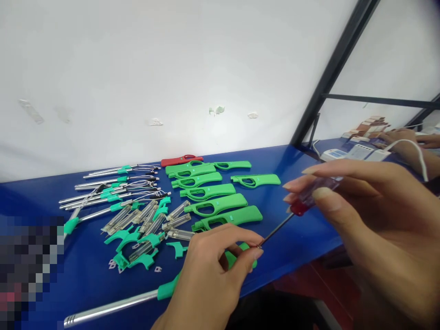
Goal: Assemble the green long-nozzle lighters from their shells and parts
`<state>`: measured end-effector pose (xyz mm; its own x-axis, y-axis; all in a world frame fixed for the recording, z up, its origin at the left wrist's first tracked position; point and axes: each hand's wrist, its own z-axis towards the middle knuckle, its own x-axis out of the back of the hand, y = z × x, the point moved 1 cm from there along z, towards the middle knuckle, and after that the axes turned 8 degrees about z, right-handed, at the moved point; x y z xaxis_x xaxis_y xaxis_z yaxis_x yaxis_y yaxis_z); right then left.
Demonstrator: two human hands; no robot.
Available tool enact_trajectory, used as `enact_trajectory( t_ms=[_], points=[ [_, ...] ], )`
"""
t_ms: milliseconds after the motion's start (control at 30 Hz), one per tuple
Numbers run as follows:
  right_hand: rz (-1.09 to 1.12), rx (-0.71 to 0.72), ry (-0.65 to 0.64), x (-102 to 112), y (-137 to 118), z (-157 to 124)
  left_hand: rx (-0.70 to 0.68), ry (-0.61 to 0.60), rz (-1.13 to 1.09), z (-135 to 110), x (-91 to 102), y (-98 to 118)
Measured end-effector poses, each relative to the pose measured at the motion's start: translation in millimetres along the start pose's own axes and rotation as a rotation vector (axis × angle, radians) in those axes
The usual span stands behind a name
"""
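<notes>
two hands meet over one long-nosed lighter [151, 295]. the left hand [209, 275] is closed around its green grip, low over the near edge of the blue table [292, 247], and the metal nose sticks out to that hand's left. thumb and forefinger pinch together at the top of the grip, right where the tip of the screwdriver [295, 211] ends. the right hand [371, 215] holds that screwdriver by its clear and red handle, fingers curled narrow around it, the shaft slanting down toward the left hand's fingertips. just beyond the left hand lies a row of green handle shells [213, 206], with one red shell [182, 160] behind them. to the left hand's left, clear fuel tanks [154, 222] and small green triggers [137, 256] are scattered, and farther out lie metal tubes with wires [117, 188]. well beyond the right hand, another person's hand [405, 137] rests by a white power strip [357, 151].
</notes>
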<state>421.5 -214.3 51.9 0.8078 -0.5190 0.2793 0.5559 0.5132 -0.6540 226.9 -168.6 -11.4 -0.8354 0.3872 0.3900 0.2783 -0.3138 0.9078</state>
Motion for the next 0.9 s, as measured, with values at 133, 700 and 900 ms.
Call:
enact_trajectory(
  t_ms=[133, 700, 900],
  points=[
    [0.040, -0.045, 0.041, 0.2, 0.1, -0.9, 0.012, 0.018, -0.034, -0.5, -1.6, -1.1],
    [-0.030, 0.031, -0.356, 1.3, 9.2, 1.1, -0.138, 0.023, 0.372, 1.3, -7.0, -17.4],
    [-0.023, 0.036, -0.402, 1.6, 10.5, 1.9, -0.134, -0.025, 0.387, 1.2, -7.8, -18.0]
  ],
)
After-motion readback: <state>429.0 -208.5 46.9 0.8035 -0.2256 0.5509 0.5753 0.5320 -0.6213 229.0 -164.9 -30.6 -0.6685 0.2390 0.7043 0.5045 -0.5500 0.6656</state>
